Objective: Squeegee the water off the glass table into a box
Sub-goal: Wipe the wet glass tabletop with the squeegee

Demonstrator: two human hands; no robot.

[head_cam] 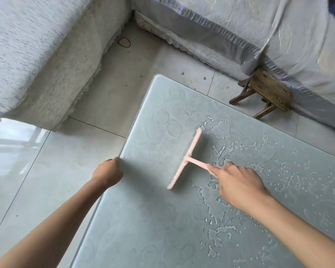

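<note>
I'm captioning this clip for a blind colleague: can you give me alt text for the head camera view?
A person's right hand holds a pink squeegee by its handle, blade down on a wet glass table, with puddles of water on the blade's right. The left hand rests at the table's left edge.

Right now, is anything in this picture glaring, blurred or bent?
Head view: window glare whitens the glossy floor tiles; the frosted glass table edge bows from wide-angle distortion; the left hand throws a soft shadow; the pink plastic squeegee looks sharp.
</note>
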